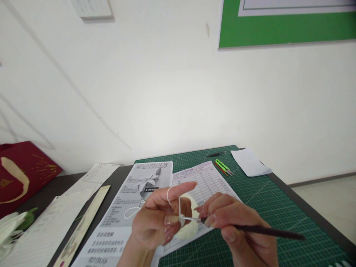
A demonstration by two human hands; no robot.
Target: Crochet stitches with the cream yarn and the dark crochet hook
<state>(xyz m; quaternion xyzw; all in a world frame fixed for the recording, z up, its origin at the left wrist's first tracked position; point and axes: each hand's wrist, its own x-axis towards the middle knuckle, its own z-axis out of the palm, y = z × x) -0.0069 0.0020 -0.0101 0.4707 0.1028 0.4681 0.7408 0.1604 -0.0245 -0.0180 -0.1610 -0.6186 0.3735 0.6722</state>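
My right hand (236, 222) grips a crochet hook (267, 231) by its dark handle, its metal shaft pointing left. The hook's tip meets a small piece of white crochet work (181, 219), which my left hand (155, 218) pinches between thumb and fingers. White yarn (179, 204) runs from the piece up to my raised left index finger and loops around it. Behind both hands a ball of cream yarn (189, 230) rests on the printed sheets, partly covered by my fingers.
A green cutting mat (267, 200) carries a printed flower pattern (111, 215), a table chart (205, 178), green thread snips (222, 166), a dark thin tool (216, 154) and white paper (249, 163). Leftward are a ruler (83, 222), written sheets (61, 222), a white crocheted flower (11, 226) and a red bag (27, 167).
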